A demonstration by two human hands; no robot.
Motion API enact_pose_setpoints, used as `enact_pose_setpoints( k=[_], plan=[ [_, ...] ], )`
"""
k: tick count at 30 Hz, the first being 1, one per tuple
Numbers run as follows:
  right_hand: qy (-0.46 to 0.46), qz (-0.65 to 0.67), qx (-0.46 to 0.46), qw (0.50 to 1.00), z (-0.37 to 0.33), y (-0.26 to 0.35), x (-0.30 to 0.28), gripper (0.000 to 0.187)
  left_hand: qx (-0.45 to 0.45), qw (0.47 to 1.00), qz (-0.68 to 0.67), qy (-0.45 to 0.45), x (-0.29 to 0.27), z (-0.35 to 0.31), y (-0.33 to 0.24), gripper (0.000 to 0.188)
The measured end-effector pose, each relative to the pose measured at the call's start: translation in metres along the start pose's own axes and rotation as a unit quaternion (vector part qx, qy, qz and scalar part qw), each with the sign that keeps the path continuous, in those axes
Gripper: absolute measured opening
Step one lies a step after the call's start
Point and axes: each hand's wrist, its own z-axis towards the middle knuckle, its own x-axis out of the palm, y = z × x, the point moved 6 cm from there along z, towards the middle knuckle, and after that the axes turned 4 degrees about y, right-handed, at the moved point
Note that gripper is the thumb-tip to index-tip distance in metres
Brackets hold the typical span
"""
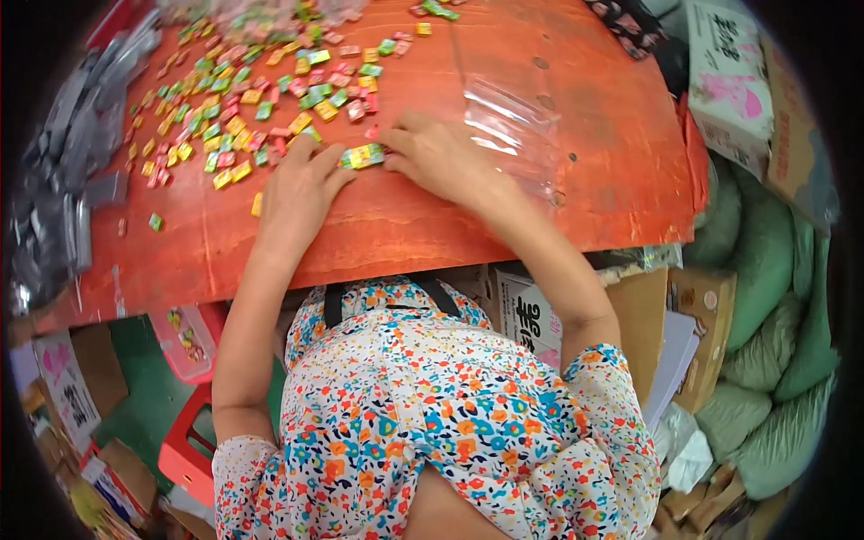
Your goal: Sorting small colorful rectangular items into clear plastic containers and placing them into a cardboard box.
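A green-and-yellow row of small pieces (362, 157) runs roughly nine-to-three o'clock between left hand (304, 180) and right hand (439, 155), fingers slightly parted, grip impossible to tell

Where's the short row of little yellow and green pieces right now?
In the head view, the row is slightly left of centre in the upper half, on the red-orange table, between the left hand and right hand.

Candies (364, 157) between hands (301, 184), on table (621, 180)
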Motion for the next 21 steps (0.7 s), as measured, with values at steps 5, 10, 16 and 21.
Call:
enact_pose_setpoints(
  k=[5,10,16,21],
  plan=[
    [0.007,0.002,0.063,0.998,-0.028,-0.002,-0.021,0.032,0.021,0.998,-0.047,0.018,-0.002,0.012,-0.025,0.029],
    [-0.103,-0.002,0.098,0.990,-0.071,-0.057,-0.068,0.032,0.130,0.990,-0.055,0.003,0.023,0.079,-0.078,0.024],
    [-0.113,0.016,0.201,0.973,-0.091,-0.128,-0.084,0.031,0.232,0.969,-0.034,0.072,0.067,0.155,-0.117,0.022],
    [-0.104,0.020,0.216,0.971,-0.091,-0.154,-0.073,0.033,0.250,0.963,-0.024,0.096,0.087,0.171,-0.112,0.024]
  ],
)
